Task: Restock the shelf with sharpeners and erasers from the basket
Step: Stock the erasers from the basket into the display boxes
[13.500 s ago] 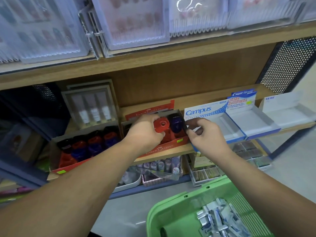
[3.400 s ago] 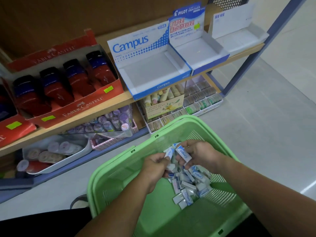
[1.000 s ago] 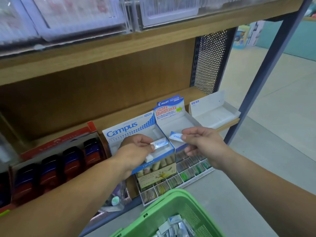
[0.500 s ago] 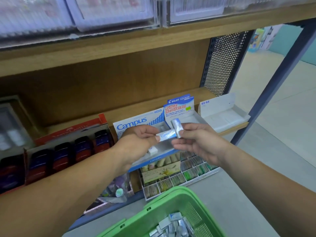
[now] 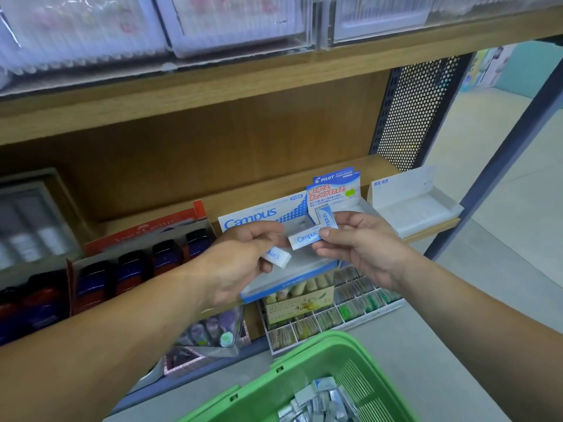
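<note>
Both hands are raised in front of the middle shelf [image 5: 274, 191], just over the open blue-and-white Campus box [image 5: 253, 219]. The left hand [image 5: 243, 260] has its fingers curled round a lower eraser [image 5: 277, 256], which is tucked under them with its white end sticking out. The right hand [image 5: 362, 248] pinches an upright eraser [image 5: 326, 219] between thumb and forefinger. A middle eraser [image 5: 304, 237] lies level between the two hands, its right end against the right thumb and its left end at the left fingertips. Which hand actually bears it cannot be told.

To the right of the Campus box stands a Pilot box [image 5: 335, 190], and beyond that a plain white box [image 5: 417, 205]. To the left sits a red box [image 5: 143, 233] holding a row of dark blue and red sharpeners [image 5: 166, 254].

Below the shelf is a divided tray [image 5: 350, 310] of small packets. At the bottom of the view is the green basket [image 5: 320, 354], with a heap of loose erasers [image 5: 320, 400] lying in it.
</note>
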A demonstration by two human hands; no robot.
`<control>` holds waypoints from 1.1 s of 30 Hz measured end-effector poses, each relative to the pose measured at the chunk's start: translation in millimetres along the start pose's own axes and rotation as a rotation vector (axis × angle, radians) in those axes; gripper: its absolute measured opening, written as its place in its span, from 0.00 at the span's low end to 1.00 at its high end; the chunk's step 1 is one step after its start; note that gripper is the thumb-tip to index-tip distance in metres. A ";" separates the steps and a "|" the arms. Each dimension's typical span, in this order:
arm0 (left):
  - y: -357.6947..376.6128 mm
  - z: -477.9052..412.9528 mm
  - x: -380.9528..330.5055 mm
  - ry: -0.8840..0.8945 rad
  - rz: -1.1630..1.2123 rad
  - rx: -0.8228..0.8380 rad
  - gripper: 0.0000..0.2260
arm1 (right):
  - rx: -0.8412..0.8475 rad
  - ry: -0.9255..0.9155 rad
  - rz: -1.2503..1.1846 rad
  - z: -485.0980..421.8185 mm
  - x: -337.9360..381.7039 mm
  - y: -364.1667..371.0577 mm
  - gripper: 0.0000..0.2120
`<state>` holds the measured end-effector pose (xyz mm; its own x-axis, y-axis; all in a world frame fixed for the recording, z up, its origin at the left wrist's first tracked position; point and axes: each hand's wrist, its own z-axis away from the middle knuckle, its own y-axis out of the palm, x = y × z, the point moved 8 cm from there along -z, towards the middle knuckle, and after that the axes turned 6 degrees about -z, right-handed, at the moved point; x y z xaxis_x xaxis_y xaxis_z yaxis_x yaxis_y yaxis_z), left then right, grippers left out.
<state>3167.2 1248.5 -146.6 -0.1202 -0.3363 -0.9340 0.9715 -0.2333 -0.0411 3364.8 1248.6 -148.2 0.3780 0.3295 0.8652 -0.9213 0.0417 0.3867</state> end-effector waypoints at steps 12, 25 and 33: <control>-21.3 -4.8 -3.3 0.050 -0.210 -0.091 0.13 | -0.108 -0.038 0.379 -7.0 5.0 -13.1 0.09; -7.3 -20.5 16.4 0.083 -0.649 -0.127 0.09 | -0.134 -0.092 0.807 -18.3 8.0 -6.6 0.05; 4.5 -20.0 16.3 0.197 -0.923 -0.094 0.08 | -0.245 -0.137 0.635 -17.1 12.8 -19.1 0.06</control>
<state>3173.7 1260.2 -169.1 -0.8211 0.1063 -0.5609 0.5233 -0.2526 -0.8139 3385.7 1268.2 -149.9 -0.2477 0.2387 0.9390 -0.9560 0.0973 -0.2769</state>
